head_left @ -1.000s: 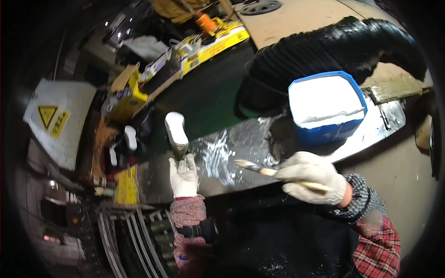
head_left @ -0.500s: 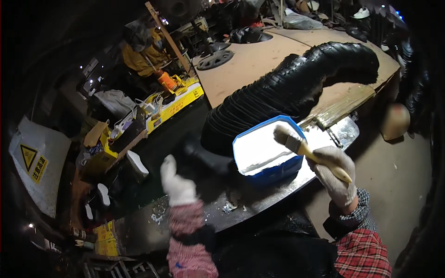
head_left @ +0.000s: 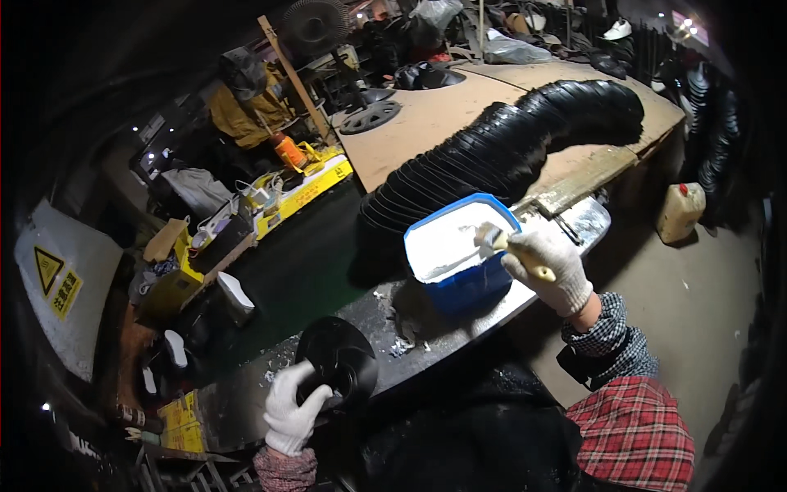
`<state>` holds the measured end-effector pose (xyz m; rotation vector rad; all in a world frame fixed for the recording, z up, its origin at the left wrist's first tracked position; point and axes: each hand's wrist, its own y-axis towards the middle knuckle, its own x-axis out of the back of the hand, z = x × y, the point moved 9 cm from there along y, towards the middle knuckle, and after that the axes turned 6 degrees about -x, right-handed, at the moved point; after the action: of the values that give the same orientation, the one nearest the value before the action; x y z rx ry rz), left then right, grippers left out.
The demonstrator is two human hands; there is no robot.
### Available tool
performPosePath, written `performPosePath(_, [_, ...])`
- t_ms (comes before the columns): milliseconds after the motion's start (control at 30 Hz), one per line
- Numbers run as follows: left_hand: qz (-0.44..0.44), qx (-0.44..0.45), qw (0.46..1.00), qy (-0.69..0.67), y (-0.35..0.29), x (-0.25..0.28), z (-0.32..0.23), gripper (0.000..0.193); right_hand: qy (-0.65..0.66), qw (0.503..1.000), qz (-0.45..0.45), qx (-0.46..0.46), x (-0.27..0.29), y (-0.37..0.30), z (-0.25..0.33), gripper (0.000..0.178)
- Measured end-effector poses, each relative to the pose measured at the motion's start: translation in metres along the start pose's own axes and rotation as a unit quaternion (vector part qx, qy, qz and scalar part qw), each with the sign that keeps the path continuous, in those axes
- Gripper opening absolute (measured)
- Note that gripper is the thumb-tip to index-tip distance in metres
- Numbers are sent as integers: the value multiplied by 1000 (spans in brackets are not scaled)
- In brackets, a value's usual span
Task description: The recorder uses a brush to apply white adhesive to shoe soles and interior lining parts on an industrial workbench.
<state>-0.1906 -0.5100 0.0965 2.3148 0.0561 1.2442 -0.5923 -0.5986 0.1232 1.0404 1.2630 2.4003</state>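
My left hand [head_left: 288, 410], in a white knit glove, has its thumb and fingers closed on the edge of a glossy black, cupped, roundish piece [head_left: 348, 361]. The piece is over the near edge of the bench. Gloved as well, my right hand [head_left: 553, 271] grips a paintbrush [head_left: 533, 268] by its pale handle. The brush's bristles touch the white paste in a blue tub [head_left: 467, 287], cut open at the top. Behind the tub, a long curved row of nested black pieces [head_left: 492, 148] stretches back to the right.
The dark green belt [head_left: 303, 254] runs to the left of the tub, with white-soled shoes [head_left: 235, 291] on it. A tan board table [head_left: 426, 115] stands behind. On the floor at right is a yellowish jug [head_left: 680, 211]. A grey panel with a warning sign [head_left: 70, 287] is far left.
My left hand has moved down and nearer, and the black piece is now distinct beside it. My right hand has lowered the brush from above the tub to the white paste.
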Motion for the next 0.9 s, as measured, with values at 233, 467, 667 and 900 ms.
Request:
performPosePath(233, [48, 235, 968, 73, -3, -19, 73, 43, 54, 998, 16, -35, 19, -19, 33, 13])
performPosePath(467, [-211, 431, 755, -447, -123, -66, 81, 41, 251, 962, 91, -65, -57, -6, 92, 27])
performPosePath(667, [-267, 337, 718, -547, -134, -85, 68, 32, 381, 880, 266, 103, -171, 9, 208, 30])
performPosePath(900, [-262, 347, 696, -571, -145, -61, 91, 31, 498, 743, 344, -288, -223, -51, 109, 28])
